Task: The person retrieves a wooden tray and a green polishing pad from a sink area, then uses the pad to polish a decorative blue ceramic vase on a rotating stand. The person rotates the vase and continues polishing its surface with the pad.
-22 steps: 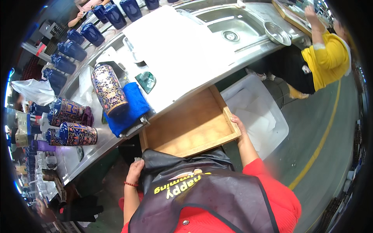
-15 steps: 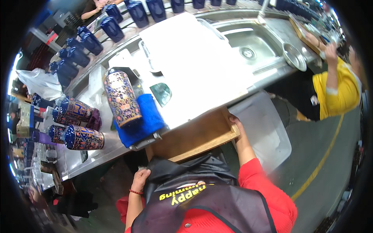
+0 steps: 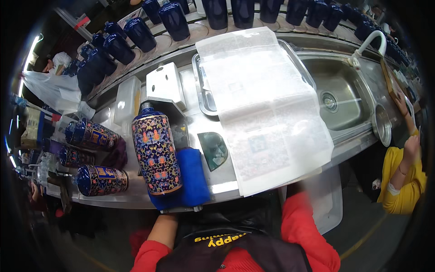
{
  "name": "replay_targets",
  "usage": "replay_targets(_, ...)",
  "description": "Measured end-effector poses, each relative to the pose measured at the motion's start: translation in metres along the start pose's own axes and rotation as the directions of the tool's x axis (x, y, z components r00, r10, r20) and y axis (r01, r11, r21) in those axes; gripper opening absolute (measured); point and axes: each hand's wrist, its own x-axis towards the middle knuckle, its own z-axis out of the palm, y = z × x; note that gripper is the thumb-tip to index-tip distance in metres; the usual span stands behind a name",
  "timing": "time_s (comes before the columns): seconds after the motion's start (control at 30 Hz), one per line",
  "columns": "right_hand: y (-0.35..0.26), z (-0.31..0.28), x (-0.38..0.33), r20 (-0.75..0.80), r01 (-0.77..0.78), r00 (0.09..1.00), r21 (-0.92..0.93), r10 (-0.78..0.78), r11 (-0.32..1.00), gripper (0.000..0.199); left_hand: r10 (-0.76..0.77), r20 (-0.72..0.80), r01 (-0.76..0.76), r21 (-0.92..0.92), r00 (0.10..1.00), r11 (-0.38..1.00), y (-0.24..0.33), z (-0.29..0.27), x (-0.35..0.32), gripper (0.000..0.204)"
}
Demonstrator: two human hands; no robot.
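Note:
Both my hands are hidden below the front edge of the steel bench (image 3: 222,188); their fingers do not show. My left forearm (image 3: 164,230) reaches under the edge beneath a folded blue cloth (image 3: 195,174). A dark blue bottle with a colourful floral wrap (image 3: 156,152) lies tilted on that cloth. My right arm (image 3: 295,211), in a red sleeve, goes under the bench beside the overhanging thin white printed sheets (image 3: 267,136). The sheets cover much of a metal tray (image 3: 206,102). Between cloth and sheets lies a dark, glassy flat piece (image 3: 213,152).
Patterned bottles (image 3: 102,180) lie at the left. Plain blue bottles (image 3: 216,13) stand along the back line. A sink (image 3: 337,106) with a white tap (image 3: 374,38) is at the right, above a translucent bin (image 3: 333,199). A person in yellow (image 3: 401,181) works beyond.
The wooden drawer, gripped at its front by my right hand earlier, is out of sight under the bench. Both hands have gone beneath the edge. My view has shifted closer to the bench.

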Motion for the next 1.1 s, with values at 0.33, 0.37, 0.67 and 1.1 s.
replay_targets(0.33, 0.007, -0.054, 0.026, -0.110, -0.008, 0.994, -0.189, -0.013, 0.982, 0.043, -0.051, -0.021, 0.050, -0.011, 0.998, 0.999, 0.041, 0.007, -0.019, 0.045)
replay_targets(0.37, 0.005, -0.059, 0.028, -0.115, -0.007, 0.993, -0.210, -0.018, 0.978, 0.043, -0.058, -0.021, 0.058, -0.022, 0.998, 0.998, 0.046, 0.006, -0.023, 0.045)
replay_targets(0.67, 0.005, -0.073, -0.039, -0.085, 0.158, 0.932, -0.780, -0.352, 0.606, 0.042, -0.101, -0.008, 0.100, -0.050, 0.995, 0.994, 0.067, 0.005, -0.038, 0.044)
replay_targets(1.1, 0.033, 0.111, -0.297, 0.534, 0.570, 0.795, -0.820, 0.286, -0.053, 0.042, -0.020, 0.281, 0.095, -0.254, 0.959, 0.963, 0.014, -0.017, -0.040, 0.043)
